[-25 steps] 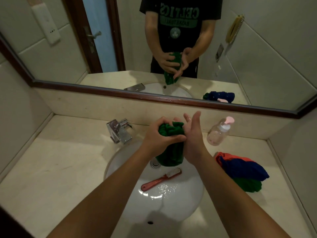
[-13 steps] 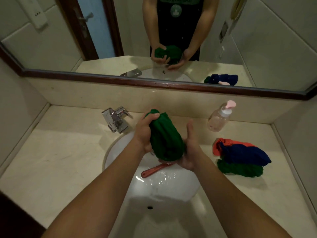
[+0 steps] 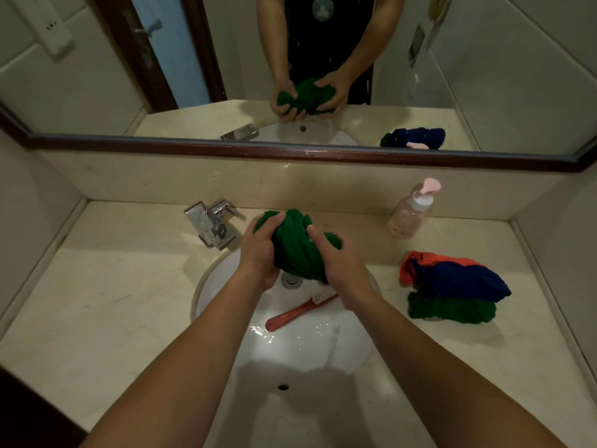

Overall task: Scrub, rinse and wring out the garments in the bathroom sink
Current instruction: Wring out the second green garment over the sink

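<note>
Left hand (image 3: 258, 252): clenched on the upper left end of the green garment (image 3: 297, 250), fingers curled over the top of the bundle.
Right hand (image 3: 342, 265): wrapped round the right side of the same bundle, fingers pressed into the cloth; neither hand holds anything else.
Green garment: bunched into a thick, twisted roll between the two hands, held in the air above the sink (image 3: 310, 347), with the drain (image 3: 291, 280) showing just under the left hand.
Brush (image 3: 297, 310): red-handled, lying loose in the basin just below the right hand, touched by neither hand.
Tap (image 3: 211, 224): on the table (image 3: 113, 286) just left of the left hand; no stream is visible, though the dim light makes a thin trickle hard to rule out.
Pile of garments (image 3: 452, 286): orange, blue and green pieces heaped on the table, well to the right of the right hand.
Soap bottle (image 3: 410, 211): beyond the right hand and to its right, against the back wall.
Step in hand: judged to be wringing, since the cloth is squeezed and twisted over the basin while the brush lies idle.
Done so far: scrubbing and rinsing of this piece appear complete; the basin shows a wet sheen.
Left to do: finishing the wring and setting the piece down; whether the heap is washed or waiting cannot be told, so the share of the task remaining is uncertain.
</note>
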